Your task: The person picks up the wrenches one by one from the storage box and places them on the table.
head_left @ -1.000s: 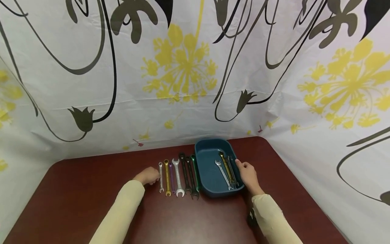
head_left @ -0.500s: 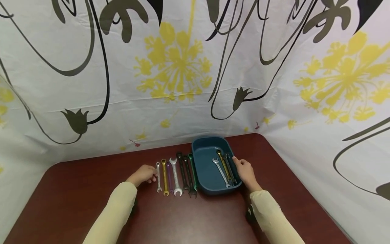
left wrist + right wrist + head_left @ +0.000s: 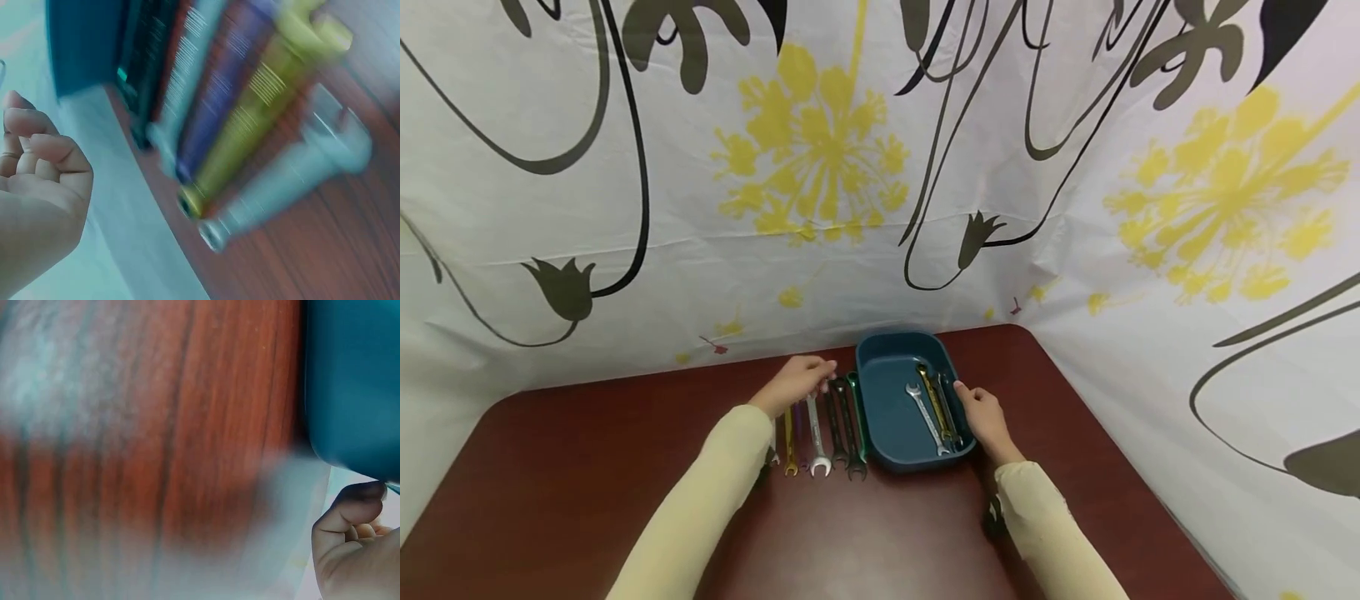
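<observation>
Your left hand [image 3: 796,385], fingers loosely curled and holding nothing, hovers over the top ends of the wrenches [image 3: 817,429] lying at nine o'clock of the blue tray [image 3: 880,417]. Your right hand [image 3: 981,414] rests on the tray's three o'clock rim, relaxed. Wrenches are hard, heavy, slippery; pinch one mid-handle

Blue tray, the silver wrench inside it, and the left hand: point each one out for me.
blue tray [image 3: 880,425], head view, bare floor of the tray.
silver wrench [image 3: 924,414], head view, middle of its shaft.
left hand [image 3: 797,383], head view, back of the hand.
</observation>
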The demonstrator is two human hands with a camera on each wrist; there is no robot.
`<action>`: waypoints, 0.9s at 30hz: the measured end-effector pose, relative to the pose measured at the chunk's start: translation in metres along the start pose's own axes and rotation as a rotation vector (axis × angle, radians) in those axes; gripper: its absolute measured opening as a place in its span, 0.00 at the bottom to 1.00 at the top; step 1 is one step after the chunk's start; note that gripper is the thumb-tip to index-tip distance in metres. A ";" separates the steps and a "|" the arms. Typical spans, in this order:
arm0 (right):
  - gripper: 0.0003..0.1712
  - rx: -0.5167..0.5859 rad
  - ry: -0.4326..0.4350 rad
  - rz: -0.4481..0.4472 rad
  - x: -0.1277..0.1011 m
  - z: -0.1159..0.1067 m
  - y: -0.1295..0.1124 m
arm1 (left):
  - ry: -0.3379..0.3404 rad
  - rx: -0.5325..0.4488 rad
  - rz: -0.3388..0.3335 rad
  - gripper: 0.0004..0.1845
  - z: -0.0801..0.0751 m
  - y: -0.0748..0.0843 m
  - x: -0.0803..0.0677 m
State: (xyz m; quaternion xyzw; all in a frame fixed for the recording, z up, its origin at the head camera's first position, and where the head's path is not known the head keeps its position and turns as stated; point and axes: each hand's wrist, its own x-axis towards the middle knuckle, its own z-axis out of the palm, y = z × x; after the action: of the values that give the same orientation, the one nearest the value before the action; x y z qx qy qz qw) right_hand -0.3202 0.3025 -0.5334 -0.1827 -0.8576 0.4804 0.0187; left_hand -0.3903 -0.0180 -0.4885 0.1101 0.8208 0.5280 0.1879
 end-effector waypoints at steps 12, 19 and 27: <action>0.27 0.013 0.020 -0.002 0.002 0.002 -0.001 | -0.113 -0.048 0.089 0.19 0.055 0.052 0.023; 0.28 -0.006 0.029 -0.005 -0.002 0.005 0.003 | -0.138 -0.064 0.066 0.19 0.082 0.053 0.030; 0.29 -0.004 0.058 0.003 0.001 0.007 0.008 | -0.151 -0.112 0.055 0.21 0.119 0.052 0.047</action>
State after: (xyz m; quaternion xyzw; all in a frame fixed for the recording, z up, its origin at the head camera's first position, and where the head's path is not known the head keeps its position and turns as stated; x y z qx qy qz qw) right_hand -0.3202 0.3009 -0.5435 -0.1981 -0.8573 0.4732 0.0426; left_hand -0.3832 0.1195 -0.4944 0.1616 0.7701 0.5683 0.2406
